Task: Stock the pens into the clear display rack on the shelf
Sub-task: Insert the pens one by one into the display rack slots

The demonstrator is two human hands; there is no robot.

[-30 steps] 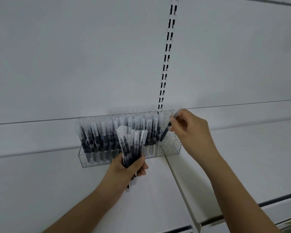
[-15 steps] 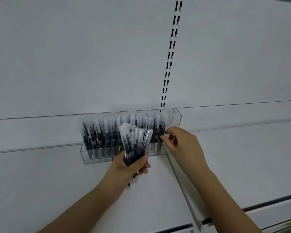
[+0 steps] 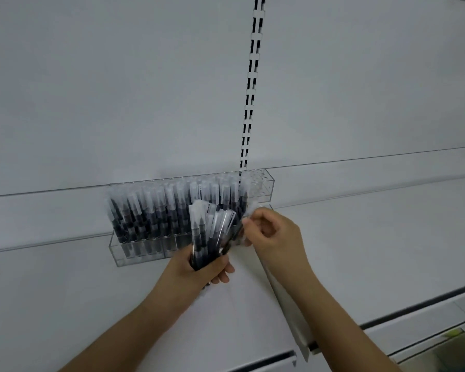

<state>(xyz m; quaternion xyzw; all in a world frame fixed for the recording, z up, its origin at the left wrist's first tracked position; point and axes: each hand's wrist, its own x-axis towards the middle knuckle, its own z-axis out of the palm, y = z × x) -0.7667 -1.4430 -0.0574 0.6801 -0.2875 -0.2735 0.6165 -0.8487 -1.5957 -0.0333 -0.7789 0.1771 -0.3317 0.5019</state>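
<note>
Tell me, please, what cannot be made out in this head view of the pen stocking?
- Lower ends of the pen bundle: hidden inside the left hand.
- What the right hand pinches at the bundle's edge: blurred by motion, seemingly one pen.
- Free holes at the right end of the clear rack: too small to count.
- Pens in rack: overlapping, uncountable.
- Both forearms: cut off by the bottom edge.

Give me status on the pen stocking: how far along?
Mostly done: the rack is packed with upright pens across nearly its whole width. In hand: the left hand grips a bundle of pens, and the right hand pinches one at the bundle's right edge. Left: the empty holes at the rack's right end, plus whatever remains of the bundle.
</note>
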